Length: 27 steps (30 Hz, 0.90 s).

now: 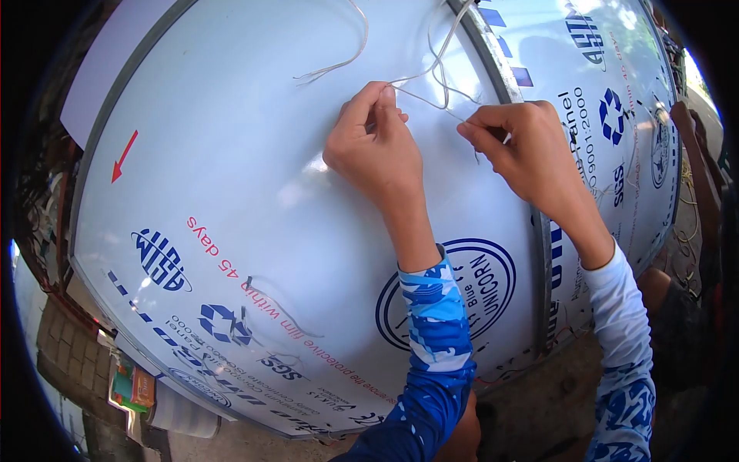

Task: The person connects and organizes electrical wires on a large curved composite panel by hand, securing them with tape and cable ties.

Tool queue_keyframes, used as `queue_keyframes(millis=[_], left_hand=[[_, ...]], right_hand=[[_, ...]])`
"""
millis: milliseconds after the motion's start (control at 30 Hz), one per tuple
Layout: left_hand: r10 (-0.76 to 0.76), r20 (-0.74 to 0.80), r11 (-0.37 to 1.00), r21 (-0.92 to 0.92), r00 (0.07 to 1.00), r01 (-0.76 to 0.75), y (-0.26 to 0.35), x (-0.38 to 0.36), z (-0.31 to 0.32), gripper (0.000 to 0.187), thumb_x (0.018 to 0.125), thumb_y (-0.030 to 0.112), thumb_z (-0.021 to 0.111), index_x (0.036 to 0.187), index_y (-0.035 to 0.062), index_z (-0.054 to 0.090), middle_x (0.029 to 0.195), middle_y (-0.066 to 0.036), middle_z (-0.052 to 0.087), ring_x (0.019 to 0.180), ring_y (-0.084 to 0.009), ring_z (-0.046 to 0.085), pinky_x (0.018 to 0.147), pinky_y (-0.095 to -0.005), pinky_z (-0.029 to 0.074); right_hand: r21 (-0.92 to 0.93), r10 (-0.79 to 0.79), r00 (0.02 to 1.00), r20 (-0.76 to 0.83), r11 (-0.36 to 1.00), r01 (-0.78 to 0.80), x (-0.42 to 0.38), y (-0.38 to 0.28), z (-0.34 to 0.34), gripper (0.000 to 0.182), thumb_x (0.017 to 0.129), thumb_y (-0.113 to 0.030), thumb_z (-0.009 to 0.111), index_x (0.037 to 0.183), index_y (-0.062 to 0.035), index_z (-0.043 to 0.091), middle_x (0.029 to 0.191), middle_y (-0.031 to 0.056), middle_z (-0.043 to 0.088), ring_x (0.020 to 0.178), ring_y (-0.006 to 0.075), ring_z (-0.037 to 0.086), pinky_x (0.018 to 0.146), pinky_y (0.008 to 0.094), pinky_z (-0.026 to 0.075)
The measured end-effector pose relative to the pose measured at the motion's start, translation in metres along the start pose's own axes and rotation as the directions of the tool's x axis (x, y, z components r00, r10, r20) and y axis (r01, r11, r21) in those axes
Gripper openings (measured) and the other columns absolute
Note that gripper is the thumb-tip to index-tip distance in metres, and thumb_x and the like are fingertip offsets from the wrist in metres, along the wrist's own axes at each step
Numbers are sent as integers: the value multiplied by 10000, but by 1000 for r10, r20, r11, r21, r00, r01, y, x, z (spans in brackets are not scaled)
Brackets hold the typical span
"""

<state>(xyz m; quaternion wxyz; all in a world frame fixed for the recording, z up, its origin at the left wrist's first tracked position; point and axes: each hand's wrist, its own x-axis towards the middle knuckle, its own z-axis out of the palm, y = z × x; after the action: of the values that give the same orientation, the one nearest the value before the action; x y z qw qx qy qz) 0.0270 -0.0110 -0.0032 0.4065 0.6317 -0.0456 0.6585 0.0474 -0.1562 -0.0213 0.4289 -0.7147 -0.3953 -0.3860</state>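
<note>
My left hand (377,146) is closed, with thumb and index finger pinching a thin whitish wire (419,75) above the panel. Opposite it, my right hand (531,150) pinches the end of a wire between thumb and fingertips; a short tip pokes out below. Between the two hands the wire strands cross and loop, running up to the metal frame edge. Another loose wire (364,38) with split, frayed-looking ends hangs at the top, left of the hands. Beneath everything lies a large white composite panel (231,154) covered in printed protective film.
A dark metal strip (541,262) divides this panel from a second printed panel (647,154) on the right. A thin wire piece (289,312) lies on the lower film. At lower left sits an orange-green box (138,387). Another person's arm (693,146) shows at far right.
</note>
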Motion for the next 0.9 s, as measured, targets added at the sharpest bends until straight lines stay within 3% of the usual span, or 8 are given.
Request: queue_keyframes(millis=[267, 333, 433, 533, 600, 700, 833, 900], left_hand=[[9, -59, 996, 85, 998, -4, 15, 24, -22, 73, 789, 29, 694, 848, -1, 725, 734, -79, 663, 574, -150, 609, 565, -259, 526], [368, 99, 845, 379, 925, -377, 22, 47, -34, 94, 758, 79, 727, 844, 46, 745, 855, -67, 683, 665, -180, 630, 631, -290, 524], [444, 341, 663, 497, 828, -560, 21, 89, -56, 116, 733, 117, 745, 842, 80, 758, 996, -50, 691, 742, -201, 640, 684, -309, 516], [329, 498, 691, 452, 803, -564, 19, 103, -56, 119, 742, 101, 727, 852, 69, 759, 999, -67, 705, 731, -208, 653, 690, -315, 518], [314, 533, 670, 461, 786, -581, 23, 100, -55, 113, 747, 90, 718, 847, 58, 757, 960, -90, 713, 722, -213, 657, 691, -316, 517], [66, 522, 690, 591, 850, -417, 40, 86, -50, 108, 756, 65, 695, 842, 22, 745, 812, -132, 710, 679, -218, 655, 678, -318, 514], [147, 539, 669, 564, 830, -484, 34, 83, -44, 113, 751, 43, 690, 846, -1, 735, 729, -149, 691, 641, -212, 640, 656, -313, 507], [116, 549, 722, 526, 828, -450, 36, 83, -41, 113, 751, 34, 694, 850, -3, 734, 729, -137, 691, 638, -199, 632, 645, -305, 504]], right_hand=[[19, 3, 986, 169, 1000, -6, 8, -12, -4, 159, 828, -129, 645, 881, 9, 704, 737, 162, 672, 611, 313, 631, 597, 358, 501], [84, -55, 988, 142, 995, 44, 12, -9, 17, 157, 825, -130, 642, 886, 0, 704, 771, 148, 680, 649, 311, 639, 618, 367, 508], [122, -148, 989, -8, 981, 148, 20, -18, 53, 167, 821, -144, 618, 887, -10, 692, 793, 122, 677, 715, 306, 650, 645, 387, 515], [-84, -26, 963, -267, 996, 4, 31, -31, 75, 171, 820, -167, 577, 849, -19, 657, 745, 123, 658, 676, 305, 649, 610, 397, 512], [-69, 37, 967, -252, 996, -56, 32, -44, 82, 165, 819, -164, 576, 812, -14, 644, 737, 132, 653, 649, 311, 644, 591, 400, 510], [-24, 79, 963, -256, 996, -89, 33, -53, 92, 184, 816, -156, 569, 736, 6, 603, 701, 159, 642, 586, 340, 627, 554, 415, 501], [293, 147, 960, -237, 953, -74, 33, -57, 94, 197, 815, -137, 561, 834, 40, 644, 673, 190, 643, 613, 371, 629, 579, 434, 496], [622, 351, 928, -127, 757, -201, 33, -58, 92, 261, 857, -144, 561, 986, 56, 668, 734, 185, 671, 605, 294, 652, 557, 371, 503]])
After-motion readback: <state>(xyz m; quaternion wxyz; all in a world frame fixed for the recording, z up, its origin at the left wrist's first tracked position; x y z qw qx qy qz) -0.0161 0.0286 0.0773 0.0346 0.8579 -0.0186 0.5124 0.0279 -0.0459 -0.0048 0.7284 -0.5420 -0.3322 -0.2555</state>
